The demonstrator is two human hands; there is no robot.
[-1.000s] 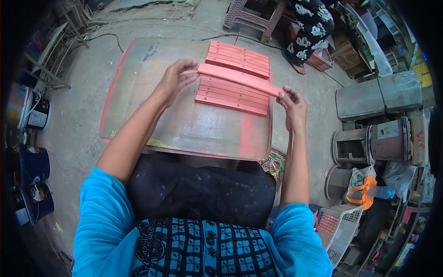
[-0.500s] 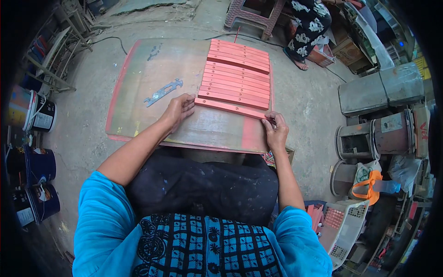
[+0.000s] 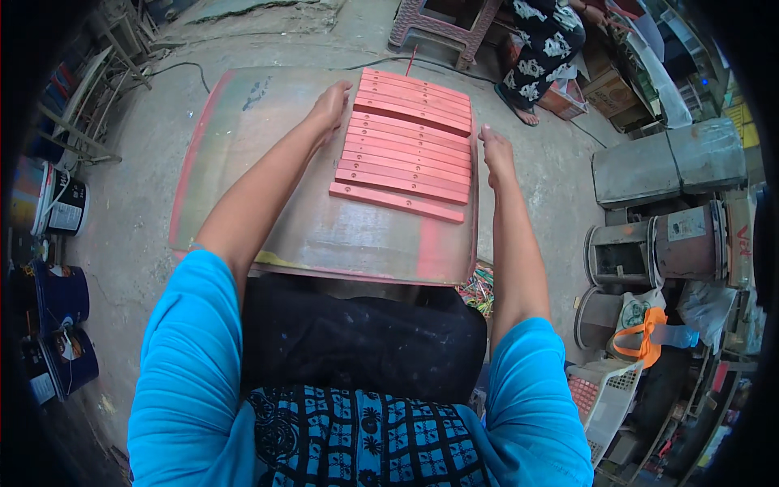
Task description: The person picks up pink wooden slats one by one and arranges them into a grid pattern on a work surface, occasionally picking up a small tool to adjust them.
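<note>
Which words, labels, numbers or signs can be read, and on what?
Right-edge brown cardboard box: red lettering, not copied.
Upper-right brown cardboard box: print, not copied.
Brown round drum: pale label, too blurred to read.
White-and-black round plastic bucket: label print too small.
Pink rectangular slats: none visible.

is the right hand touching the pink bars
Apart: the head view shows a narrow strip of background between the right hand and the right ends of the pink bars.

What lies inside the holes [image 3: 408, 203] of the strips [image 3: 398, 152] is too small to tell; the left forearm [image 3: 268, 183] hides part of the board [image 3: 227, 138]; the top edge cuts off stool [image 3: 446, 37] and co-worker [image 3: 548, 53]
</note>
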